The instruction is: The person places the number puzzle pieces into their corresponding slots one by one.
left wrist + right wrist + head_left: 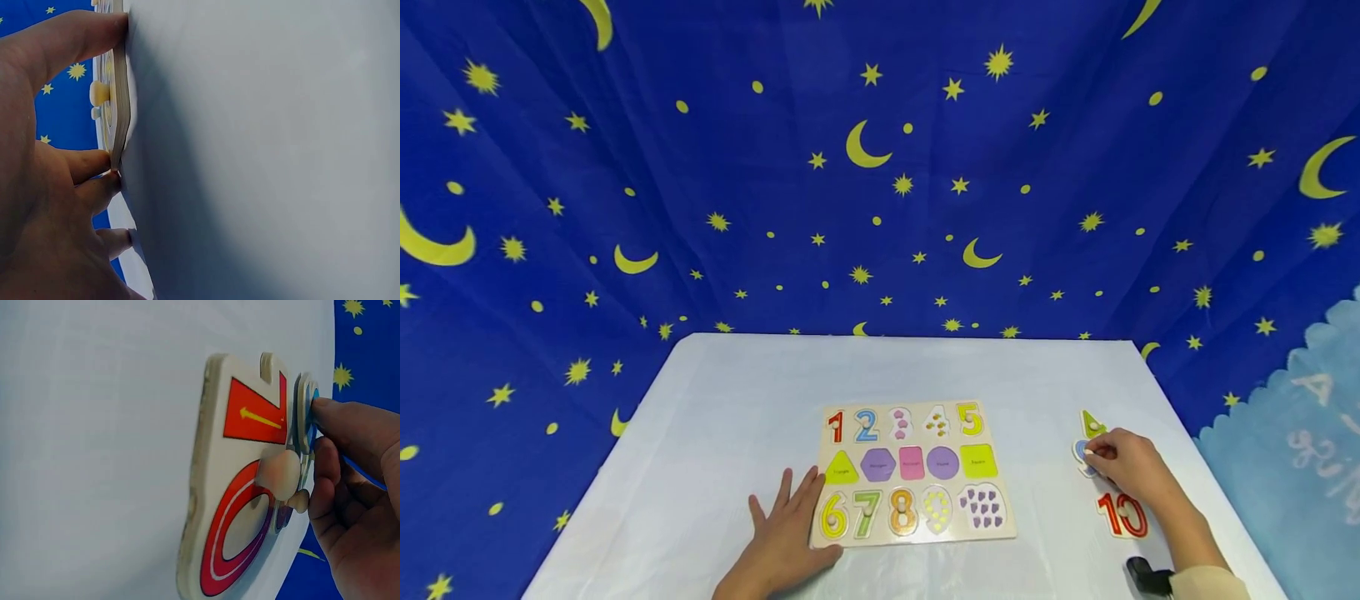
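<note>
Starry blue cloth backs white counter; blue piece is at its right side, pinched by your right hand, between green piece and red 10; your left hand lies spread at puzzle board's left edge; sideways drag could knock close-set neighbours askew; you can read "Triangle" and "Square"; white lettering, far right, only partly legible.

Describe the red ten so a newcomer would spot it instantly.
On the white table, look right of the puzzle board. There, just below the right hand in the head view, lies the red 10 piece. Unlike the blue piece and green piece above, it's red.
</note>
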`<act>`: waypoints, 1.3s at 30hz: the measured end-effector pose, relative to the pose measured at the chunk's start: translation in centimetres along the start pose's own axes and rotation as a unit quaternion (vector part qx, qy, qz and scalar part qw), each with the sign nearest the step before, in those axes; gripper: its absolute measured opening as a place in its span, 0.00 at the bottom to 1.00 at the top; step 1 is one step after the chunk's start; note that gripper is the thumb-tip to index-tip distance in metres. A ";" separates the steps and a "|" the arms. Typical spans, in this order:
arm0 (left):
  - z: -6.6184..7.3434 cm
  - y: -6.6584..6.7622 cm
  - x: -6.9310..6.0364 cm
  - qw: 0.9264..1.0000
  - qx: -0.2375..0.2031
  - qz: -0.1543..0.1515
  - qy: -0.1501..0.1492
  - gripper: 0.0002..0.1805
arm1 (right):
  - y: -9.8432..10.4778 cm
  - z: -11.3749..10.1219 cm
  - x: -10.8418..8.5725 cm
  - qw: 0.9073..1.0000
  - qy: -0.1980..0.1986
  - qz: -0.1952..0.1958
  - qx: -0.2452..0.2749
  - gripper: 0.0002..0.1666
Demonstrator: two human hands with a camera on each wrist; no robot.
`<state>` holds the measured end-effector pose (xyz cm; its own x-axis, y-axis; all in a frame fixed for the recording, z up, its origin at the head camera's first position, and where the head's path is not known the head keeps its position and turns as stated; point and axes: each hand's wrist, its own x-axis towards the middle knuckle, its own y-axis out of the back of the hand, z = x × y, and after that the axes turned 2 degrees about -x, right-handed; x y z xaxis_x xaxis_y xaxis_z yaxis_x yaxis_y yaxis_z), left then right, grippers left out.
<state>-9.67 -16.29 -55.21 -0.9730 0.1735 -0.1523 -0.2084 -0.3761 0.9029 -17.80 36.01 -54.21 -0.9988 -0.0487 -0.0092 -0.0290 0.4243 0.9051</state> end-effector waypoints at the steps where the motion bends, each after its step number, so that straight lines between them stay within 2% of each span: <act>1: 0.0 -0.1 0.1 1.000 0.001 0.001 0.000 0.58 | 0.0 -0.1 0.0 1.000 -0.001 0.001 0.001 0.13; 5: 0.0 -0.1 0.2 1.000 0.000 0.001 0.001 0.58 | 0.1 -0.5 -0.1 1.000 -0.003 0.006 0.005 0.14; 12: 0.2 -0.2 0.2 1.000 -0.006 -0.003 0.012 0.58 | 0.0 -1.1 0.0 0.999 0.026 0.013 0.015 0.11; 20: 0.1 -0.1 0.2 1.000 -0.010 0.011 -0.001 0.57 | -0.1 -2.1 0.1 0.998 0.043 0.020 0.035 0.10; 27: -0.1 -0.1 0.1 1.000 -0.008 0.006 0.001 0.58 | -0.2 -3.3 0.1 0.999 0.032 0.008 0.032 0.11; 33: -0.2 0.0 0.1 1.000 -0.004 0.013 -0.003 0.57 | -0.2 -4.5 0.2 0.997 0.064 0.028 0.039 0.08; 39: -0.1 0.2 0.0 1.000 -0.010 0.007 -0.008 0.57 | -0.6 -6.3 0.6 0.997 0.073 0.022 0.025 0.06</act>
<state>-9.71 -16.48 -55.13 -0.9740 0.1835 -0.1329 -0.1971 -0.3968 0.8965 -18.09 30.00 -52.12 -0.9827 -0.1593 0.0946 0.0081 0.4733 0.8808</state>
